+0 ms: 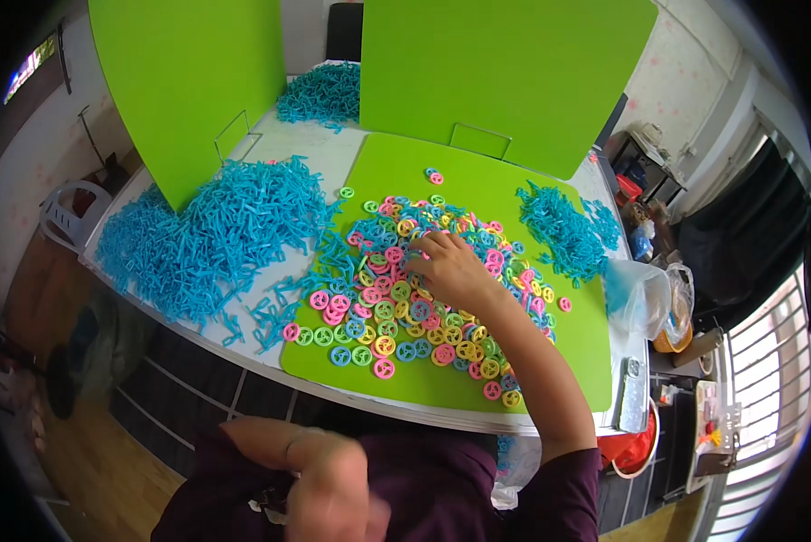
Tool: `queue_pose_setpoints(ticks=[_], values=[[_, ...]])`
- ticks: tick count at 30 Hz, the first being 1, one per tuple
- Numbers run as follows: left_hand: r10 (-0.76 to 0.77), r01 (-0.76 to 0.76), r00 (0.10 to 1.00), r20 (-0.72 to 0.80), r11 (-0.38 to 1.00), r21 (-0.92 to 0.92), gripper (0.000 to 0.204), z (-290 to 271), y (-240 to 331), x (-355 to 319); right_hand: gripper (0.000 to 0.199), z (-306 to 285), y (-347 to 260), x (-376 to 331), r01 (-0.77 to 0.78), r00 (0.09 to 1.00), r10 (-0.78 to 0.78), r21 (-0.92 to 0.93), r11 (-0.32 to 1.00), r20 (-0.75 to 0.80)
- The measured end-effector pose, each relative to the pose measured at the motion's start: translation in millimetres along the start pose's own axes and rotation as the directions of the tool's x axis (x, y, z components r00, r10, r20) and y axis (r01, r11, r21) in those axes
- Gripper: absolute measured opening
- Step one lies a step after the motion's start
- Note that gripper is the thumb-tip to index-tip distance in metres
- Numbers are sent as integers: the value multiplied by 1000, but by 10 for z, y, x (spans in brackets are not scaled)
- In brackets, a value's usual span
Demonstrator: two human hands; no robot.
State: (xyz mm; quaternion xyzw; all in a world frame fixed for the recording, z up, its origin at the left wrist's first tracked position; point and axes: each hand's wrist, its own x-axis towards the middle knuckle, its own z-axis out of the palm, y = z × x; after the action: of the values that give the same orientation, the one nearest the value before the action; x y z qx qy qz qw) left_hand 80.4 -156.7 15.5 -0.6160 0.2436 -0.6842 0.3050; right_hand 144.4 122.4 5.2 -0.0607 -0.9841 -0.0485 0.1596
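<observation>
My right hand (455,271) reaches into a heap of small plastic wheels (384,312) in pink, yellow, green and blue, each with spokes. Its fingers are bent together over the heap, and whatever lies between the fingertips cannot be made out. Close to my body, off the table's front edge, my left hand (335,483) is raised and smeared by motion, so its fingers do not read clearly. Blue plastic strips (337,257) mix with the wheels along the heap's left side. Under the heap lies a bright green board (577,379).
Large piles of blue strips lie left (252,212), at the back (324,92) and right (563,230). Two upright green panels (505,72) stand on wire supports behind the board. A clear plastic bag (638,294) and a clear-topped box (634,393) sit at the white table's right edge.
</observation>
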Motion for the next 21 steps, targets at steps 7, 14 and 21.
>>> queue_pose_setpoints(ticks=[7,14,21], values=[[-999,410,-33,-43,-53,911,34,-469,-524,-838,32,-417,-207,-313,-239,940,320,445,863,-117],[-989,303,-137,-47,-87,949,19,-578,-499,-1057,34,-640,-578,-836,-481,705,675,846,230,217],[-880,726,-430,-201,-470,502,14,-310,-481,-867,21,-395,-950,-1015,-319,582,748,935,-152,320]])
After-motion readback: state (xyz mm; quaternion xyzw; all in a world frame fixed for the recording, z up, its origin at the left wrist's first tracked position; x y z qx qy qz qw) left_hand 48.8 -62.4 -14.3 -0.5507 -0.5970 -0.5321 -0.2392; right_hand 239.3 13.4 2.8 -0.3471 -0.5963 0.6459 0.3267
